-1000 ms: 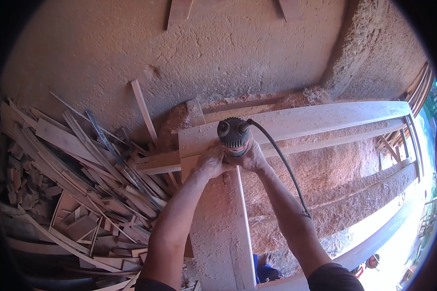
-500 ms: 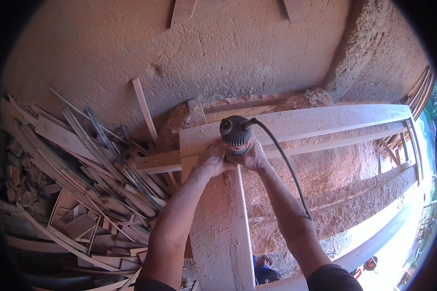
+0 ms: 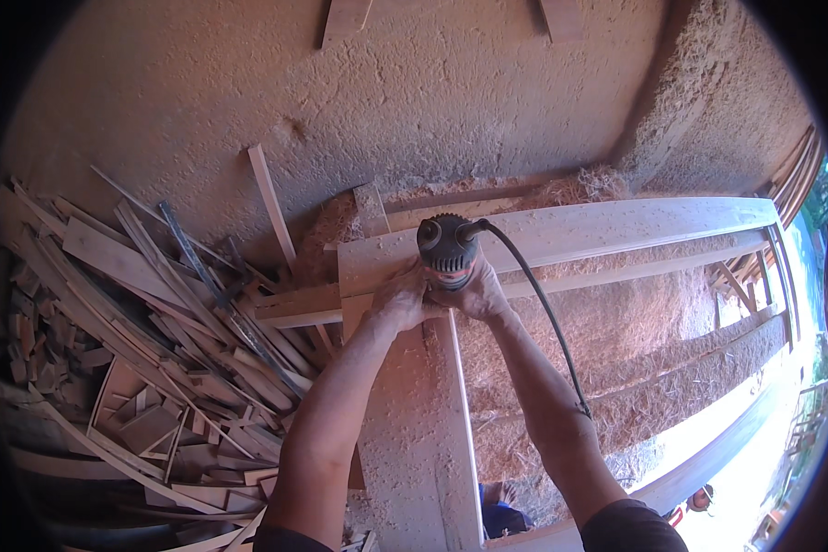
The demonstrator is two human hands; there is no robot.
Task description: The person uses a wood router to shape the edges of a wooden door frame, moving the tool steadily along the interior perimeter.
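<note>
A corded router with a dark ribbed top and a red band stands on the corner of a pale wooden frame, where the near board meets the far board. My left hand is closed around the left side of its base. On the opposite side my right hand grips it too. The fingertips and the router's bit are hidden beneath the body. From its top a dark cord curves down to my right forearm. Shavings lie scattered over the near board.
Offcuts and long strips are heaped at the left. A rough wall rises behind the frame. Wood shavings pile up inside and under it. Dark blue cloth shows below the frame, near the lower edge.
</note>
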